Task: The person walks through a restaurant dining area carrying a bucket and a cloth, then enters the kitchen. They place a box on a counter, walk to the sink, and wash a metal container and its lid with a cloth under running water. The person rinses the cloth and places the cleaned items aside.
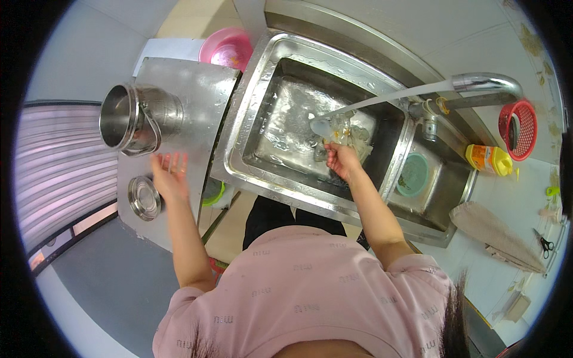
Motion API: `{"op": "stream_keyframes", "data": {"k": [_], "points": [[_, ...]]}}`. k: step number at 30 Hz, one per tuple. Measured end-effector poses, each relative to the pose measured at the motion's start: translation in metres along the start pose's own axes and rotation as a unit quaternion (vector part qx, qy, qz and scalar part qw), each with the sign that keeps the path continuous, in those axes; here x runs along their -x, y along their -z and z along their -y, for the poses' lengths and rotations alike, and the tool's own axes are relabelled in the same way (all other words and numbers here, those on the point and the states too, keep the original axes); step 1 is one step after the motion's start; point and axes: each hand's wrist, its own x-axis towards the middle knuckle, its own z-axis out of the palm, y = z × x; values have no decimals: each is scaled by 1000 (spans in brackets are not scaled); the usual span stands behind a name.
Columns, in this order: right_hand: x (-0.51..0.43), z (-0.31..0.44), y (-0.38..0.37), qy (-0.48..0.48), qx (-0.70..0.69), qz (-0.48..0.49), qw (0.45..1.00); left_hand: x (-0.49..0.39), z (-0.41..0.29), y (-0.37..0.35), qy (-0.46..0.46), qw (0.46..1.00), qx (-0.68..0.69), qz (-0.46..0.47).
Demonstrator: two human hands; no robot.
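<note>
My left hand [171, 178] is over the stainless steel side counter [197, 107], fingers spread with nothing in them. It is just below the rim of a lidless steel pot with a bail handle [165, 109], and beside a round steel lid [144, 198]. Over the large sink basin [286, 98], my right hand [344, 161] has curled fingers at a heap of translucent, wet items [353, 134]. Whether it grips one is unclear. A pale, bowl-shaped piece [321, 128] lies where a water stream [385, 97] from the faucet [483, 83] lands.
A smaller basin [436, 197] at right holds a green strainer basket [412, 174]. Beyond it are a yellow bottle [488, 160], a red plastic basket [528, 129], a beige cloth [492, 232] and black-handled scissors [546, 246]. A pink basin [226, 49] stands behind the counter.
</note>
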Motion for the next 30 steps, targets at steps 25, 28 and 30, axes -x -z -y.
{"op": "stream_keyframes", "data": {"k": [25,28,30], "points": [[18,30,7,232,366,16,901,112,309,-235,180,844,-348,367],[35,36,6,84,99,131,983,100,293,-240,253,835,-347,343],[37,41,6,43,34,157,986,101,295,-239,279,799,-404,347]]}}
